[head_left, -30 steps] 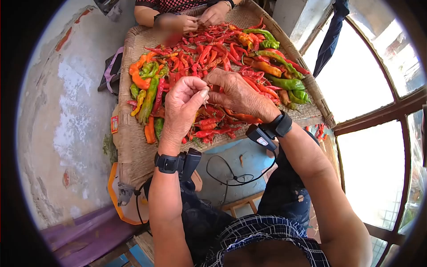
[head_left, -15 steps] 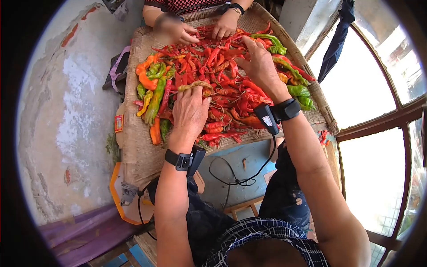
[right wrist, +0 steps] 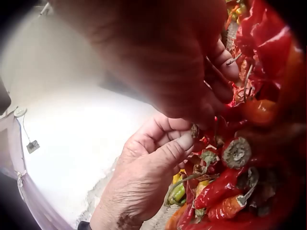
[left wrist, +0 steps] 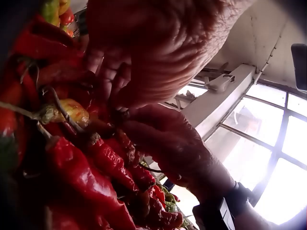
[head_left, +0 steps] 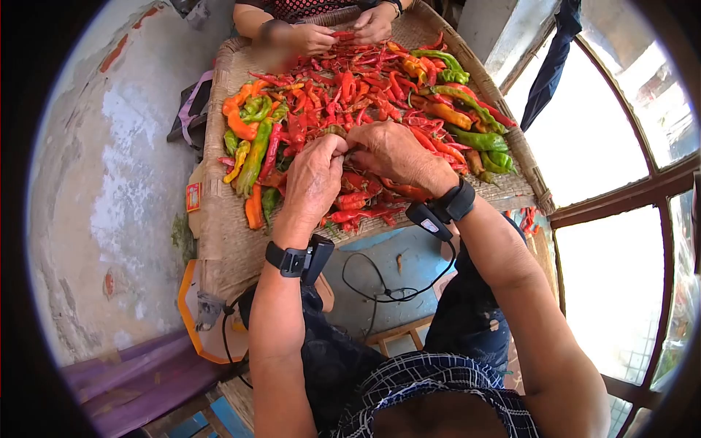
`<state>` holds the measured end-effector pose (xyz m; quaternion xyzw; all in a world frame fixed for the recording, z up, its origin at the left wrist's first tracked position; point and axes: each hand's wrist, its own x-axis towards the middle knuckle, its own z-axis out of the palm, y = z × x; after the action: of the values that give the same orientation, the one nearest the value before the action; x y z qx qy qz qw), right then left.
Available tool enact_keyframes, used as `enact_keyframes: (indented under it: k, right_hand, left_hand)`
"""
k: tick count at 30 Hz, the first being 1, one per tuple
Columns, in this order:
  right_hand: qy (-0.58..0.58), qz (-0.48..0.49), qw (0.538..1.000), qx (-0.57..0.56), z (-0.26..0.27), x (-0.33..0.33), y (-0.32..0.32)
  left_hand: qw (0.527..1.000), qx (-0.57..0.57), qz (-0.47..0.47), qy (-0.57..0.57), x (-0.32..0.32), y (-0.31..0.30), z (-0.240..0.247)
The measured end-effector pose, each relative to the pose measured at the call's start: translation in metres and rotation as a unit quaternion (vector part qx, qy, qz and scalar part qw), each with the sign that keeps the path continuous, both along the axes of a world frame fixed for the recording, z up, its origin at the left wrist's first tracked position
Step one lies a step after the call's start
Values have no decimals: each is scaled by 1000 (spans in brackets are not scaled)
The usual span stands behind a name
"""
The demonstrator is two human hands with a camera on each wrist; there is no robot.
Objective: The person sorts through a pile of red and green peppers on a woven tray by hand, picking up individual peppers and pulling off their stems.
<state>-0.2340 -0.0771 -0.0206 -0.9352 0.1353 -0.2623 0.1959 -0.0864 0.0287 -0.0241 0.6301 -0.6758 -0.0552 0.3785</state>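
Note:
My left hand [head_left: 315, 175] and right hand [head_left: 398, 152] meet over the near middle of a pile of red chili peppers [head_left: 343, 91]. Between the left thumb and fingertips a small brown pepper piece [right wrist: 194, 131] shows in the right wrist view. The right hand's curled fingers close in on the same piece, its fingertips largely hidden. In the left wrist view the right hand [left wrist: 168, 139] touches the left hand's fingers, above wrinkled red peppers [left wrist: 79, 172]. A yellowish pepper [left wrist: 67, 112] with a dry stem lies beside them.
A woven tray [head_left: 226, 252] bears the peppers, with green peppers [head_left: 478, 139] at the right and orange ones [head_left: 237, 117] at the left. Another person's hands [head_left: 372, 23] work at the far edge. A cable [head_left: 387, 292] hangs below; windows [head_left: 599, 270] stand right.
Half a second ago my hands were apart and open, the left touching a brownish pepper, the right reaching over the pile. Now they have come together. The other person's hands have also drawn closer.

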Motion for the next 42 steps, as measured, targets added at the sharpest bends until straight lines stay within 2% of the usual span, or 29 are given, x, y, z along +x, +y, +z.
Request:
enact_keyframes:
  k: [1, 3, 4, 5, 6, 7, 8, 11, 12, 14, 15, 17, 18, 19, 22, 24, 25, 27, 28, 30, 31, 33, 35, 37, 38, 39, 40, 41, 42]
  right_hand:
    - [1, 2, 1000, 0, 3, -3, -1]
    - [-32, -13, 989, 141, 15, -11, -4]
    - [-43, -17, 979, 196, 20, -13, -8]
    - [-71, -13, 981, 178, 26, -18, -12]
    - [-100, -8, 963, 251, 30, -20, -14]
    - [-129, -4, 938, 323, 33, -21, -17]
    - [-133, -23, 935, 328, 37, -24, -23]
    - [-234, -53, 901, 361, 37, -23, -40]
    - [-234, -53, 901, 362, 34, -22, -48]
    - [-204, -169, 956, 126, 22, -22, -62]
    - [-205, -171, 955, 127, 14, -20, -62]
    - [-128, -216, 967, -48, -5, -13, -60]
    - [-67, -147, 984, 75, 1, -13, -53]
    - [-14, -91, 991, 92, 2, -9, -47]
    - [29, -55, 996, 61, -13, 4, -27]
    - [68, -51, 996, -31, -19, 7, -19]
    - [68, -51, 996, -32, -17, 6, -19]
    - [84, -57, 994, 40, -7, 3, -18]
    - [85, -55, 994, 40, 0, 0, -18]
    - [16, -49, 991, 126, 14, -9, -20]
    - [18, -47, 991, 126, 18, -13, -22]
    - [-75, -61, 962, 257, 28, -19, -24]
    - [-52, -77, 957, 275, 40, -24, -27]
    - [-158, -77, 917, 357, 43, -23, -31]
    - [-214, -95, 936, 261, 28, -19, -43]
    - [-215, -96, 936, 262, 18, -17, -51]
    - [-191, -157, 967, 59, 11, -15, -55]
    - [-158, -210, 954, -147, 5, -15, -59]
    - [-115, -172, 974, -91, 5, -15, -54]
  left_hand:
    - [999, 10, 23, 38, -1, 1, 2]
    - [996, 18, 48, 77, 0, 3, 3]
    - [996, 17, 60, 60, 1, 3, 3]
    - [996, 16, 72, 42, 2, 4, 3]
    - [996, 15, 74, 43, 3, 4, 3]
    - [997, 11, 76, -32, 4, 5, 3]
    - [991, 8, 76, -107, 4, 5, 3]
    - [990, 46, 70, -117, 2, 1, -4]
    - [989, 47, 71, -118, 3, 0, -6]
    - [989, 27, 65, -129, 4, -2, -8]
    - [989, 28, 63, -130, 1, -2, -6]
    - [988, 66, 82, -113, -3, -1, 0]
    - [988, 67, 80, -113, -3, -2, -2]
    - [988, 58, 70, -121, -1, -3, -4]
    - [991, 47, 47, -120, 1, -4, -2]
    - [992, 45, 35, -109, 0, -3, 0]
    - [994, 35, 30, -95, 0, -2, 0]
    - [996, 23, 28, -79, 2, 0, 1]
    - [996, 25, 28, -75, 3, 1, 2]
    - [997, 27, 29, -69, 3, 4, 4]
    - [996, 20, 53, -67, 2, 5, 6]
    - [995, 13, 79, -64, 2, 7, 6]
    - [991, -9, 104, -88, 3, 4, 6]
    - [988, -20, 106, -112, 6, -1, 0]
    - [984, -31, 106, -136, 7, -4, -3]
    - [985, -30, 105, -137, 6, -7, -7]
    - [981, -32, 107, -158, 6, -9, -10]
    - [977, -34, 109, -178, 6, -12, -12]
    - [978, -32, 107, -178, 6, -13, -12]
